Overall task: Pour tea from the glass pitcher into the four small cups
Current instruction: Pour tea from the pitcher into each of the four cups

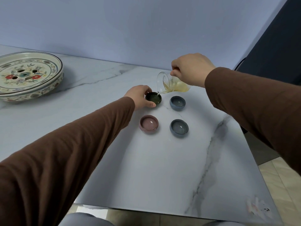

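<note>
My right hand (192, 69) grips the glass pitcher (172, 84), which is tilted to the left with yellow tea inside. A thin stream runs from its spout into the dark green cup (154, 99). My left hand (140, 97) holds that green cup on the table, with thumb and fingers around its left side. Three more small cups stand nearby: a blue-grey cup (177, 103) to the right of the green one, a pink cup (148, 124) in front, and another blue-grey cup (179, 128) at the front right.
A large floral ceramic tea tray (24, 75) sits at the far left of the marble table (146, 168). The table's right edge borders a tiled floor (283, 176). A dark chair or curtain (276, 46) stands at the back right.
</note>
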`<state>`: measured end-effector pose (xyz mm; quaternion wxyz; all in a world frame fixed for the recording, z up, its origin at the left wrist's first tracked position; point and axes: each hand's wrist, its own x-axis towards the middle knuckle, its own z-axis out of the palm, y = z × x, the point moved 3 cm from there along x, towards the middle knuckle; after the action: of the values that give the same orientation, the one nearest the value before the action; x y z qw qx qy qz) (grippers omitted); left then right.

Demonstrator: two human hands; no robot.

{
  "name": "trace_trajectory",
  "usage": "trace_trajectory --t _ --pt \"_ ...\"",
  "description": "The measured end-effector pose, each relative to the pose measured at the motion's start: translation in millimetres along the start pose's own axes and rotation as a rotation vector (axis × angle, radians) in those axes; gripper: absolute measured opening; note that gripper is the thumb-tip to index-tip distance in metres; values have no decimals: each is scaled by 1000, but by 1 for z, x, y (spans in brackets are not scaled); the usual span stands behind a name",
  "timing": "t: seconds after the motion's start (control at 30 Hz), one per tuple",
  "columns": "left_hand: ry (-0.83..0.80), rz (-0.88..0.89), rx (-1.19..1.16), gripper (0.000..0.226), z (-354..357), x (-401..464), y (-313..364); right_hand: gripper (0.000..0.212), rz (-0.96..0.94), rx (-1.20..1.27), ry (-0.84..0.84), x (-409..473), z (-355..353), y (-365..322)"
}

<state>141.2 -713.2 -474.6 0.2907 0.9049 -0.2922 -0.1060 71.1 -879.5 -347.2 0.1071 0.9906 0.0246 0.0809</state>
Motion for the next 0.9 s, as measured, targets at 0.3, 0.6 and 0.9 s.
trace_trajectory --t 0.3,0.6,0.9 --pt "7 4 -12 76 -1 -5 0 26 281 295 -17 -21 8 24" --pt "29 34 -5 64 -24 -46 -1 32 431 670 -10 -58 1 20" --pt "-32 5 -48 70 -9 -102 -2 26 231 486 -53 -83 -18 -21"
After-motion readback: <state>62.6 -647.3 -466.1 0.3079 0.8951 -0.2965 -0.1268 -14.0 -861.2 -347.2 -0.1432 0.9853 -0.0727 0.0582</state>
